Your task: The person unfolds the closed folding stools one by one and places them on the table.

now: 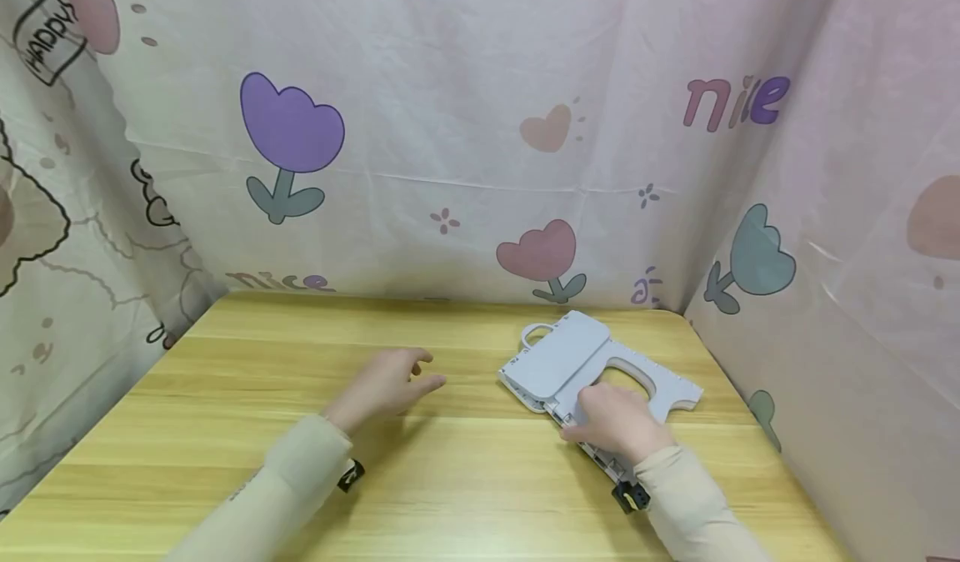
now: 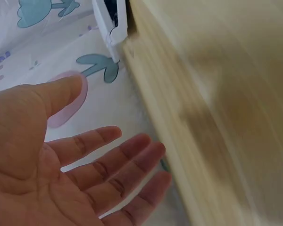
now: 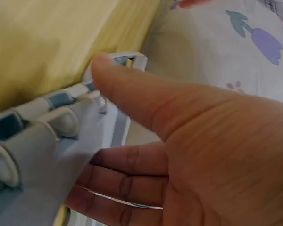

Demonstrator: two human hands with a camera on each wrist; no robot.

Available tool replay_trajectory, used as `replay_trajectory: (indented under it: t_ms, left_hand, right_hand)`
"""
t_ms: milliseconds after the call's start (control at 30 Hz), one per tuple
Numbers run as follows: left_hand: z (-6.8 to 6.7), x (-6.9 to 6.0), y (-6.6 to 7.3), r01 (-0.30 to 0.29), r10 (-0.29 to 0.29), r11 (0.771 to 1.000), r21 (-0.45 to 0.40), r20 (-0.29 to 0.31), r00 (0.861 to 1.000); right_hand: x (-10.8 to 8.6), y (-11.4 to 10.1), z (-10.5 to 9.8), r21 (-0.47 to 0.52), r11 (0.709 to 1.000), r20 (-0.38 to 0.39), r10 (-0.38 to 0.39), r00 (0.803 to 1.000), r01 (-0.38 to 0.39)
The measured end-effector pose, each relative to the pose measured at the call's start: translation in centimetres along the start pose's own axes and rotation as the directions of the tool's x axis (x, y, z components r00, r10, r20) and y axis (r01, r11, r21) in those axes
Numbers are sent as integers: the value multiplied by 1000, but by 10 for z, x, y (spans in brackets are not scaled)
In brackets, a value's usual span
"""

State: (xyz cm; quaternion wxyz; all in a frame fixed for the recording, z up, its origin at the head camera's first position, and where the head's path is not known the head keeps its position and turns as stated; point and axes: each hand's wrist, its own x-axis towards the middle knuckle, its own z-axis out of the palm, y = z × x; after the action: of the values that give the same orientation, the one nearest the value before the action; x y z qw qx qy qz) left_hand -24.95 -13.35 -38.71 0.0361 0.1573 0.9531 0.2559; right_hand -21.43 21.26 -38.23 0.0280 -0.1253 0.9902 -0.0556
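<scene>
A folded light grey-white plastic piece (image 1: 564,355) with a hinged edge, a cut-out and a small loop handle lies on the right side of the table. My right hand (image 1: 618,420) grips its near part, the thumb on the hinged edge and the fingers at the cut-out. In the right wrist view the thumb of the right hand (image 3: 193,122) lies by the hinges and the fingers reach behind the grey panel (image 3: 56,165). My left hand (image 1: 386,387) hovers over the middle of the table, holding nothing, its fingers relaxed and spread in the left wrist view.
The wooden table (image 1: 450,479) reaches back to a patterned curtain (image 1: 420,128), which also hangs along both sides. Black wrist-worn devices show under both sleeves. A corner of the plastic piece (image 2: 112,28) stands at the top of the left wrist view.
</scene>
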Motion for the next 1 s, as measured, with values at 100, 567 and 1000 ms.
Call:
replay_trajectory:
  t_ms: [100,567,1000]
  left_hand:
    - [6,8,7,-2,2,1000,-22,21,1000]
    - [22,35,18,34,-26,996,-84,89,996]
    - [27,41,8,33,-21,991,-131,90,996]
  right_hand:
    - [1,0,3,-29,1000,-2,2,1000,-2]
    - [3,-13,10,-36,997,-48,-67,997,65]
    - [4,-36,13,3,995,-48,-103,993,104]
